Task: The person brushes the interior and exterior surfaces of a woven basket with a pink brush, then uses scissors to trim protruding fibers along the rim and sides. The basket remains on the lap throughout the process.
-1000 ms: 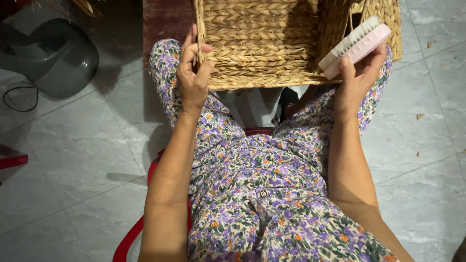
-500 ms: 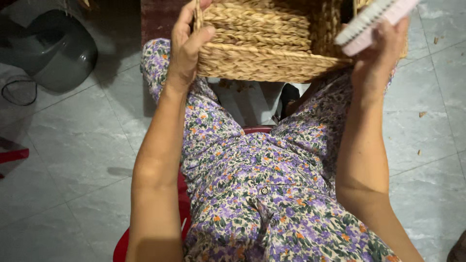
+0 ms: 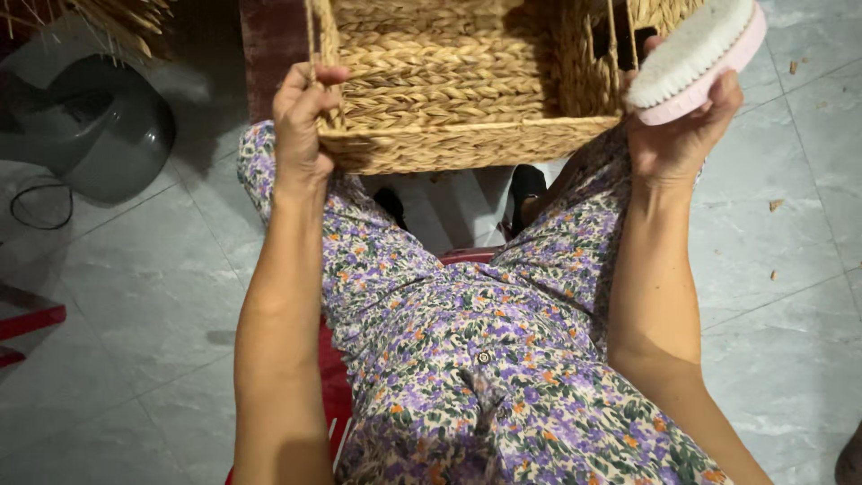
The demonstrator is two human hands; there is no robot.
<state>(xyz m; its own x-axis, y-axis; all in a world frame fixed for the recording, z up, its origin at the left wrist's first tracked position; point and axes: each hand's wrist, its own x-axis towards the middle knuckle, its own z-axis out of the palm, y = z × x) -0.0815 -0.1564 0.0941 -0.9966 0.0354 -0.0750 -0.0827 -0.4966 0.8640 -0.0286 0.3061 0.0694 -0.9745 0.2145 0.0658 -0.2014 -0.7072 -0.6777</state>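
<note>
The right hand has lifted the pink brush, fingers clamped; left hand fingers remain clamped on the woven basket rim, steadying it for brushing.

Grey tiled floor carries a dark round appliance.

We list, left of the left hand: a dark grey round appliance with black cord; below the hands, a red chair; grey floor tiles right of the right hand.
</note>
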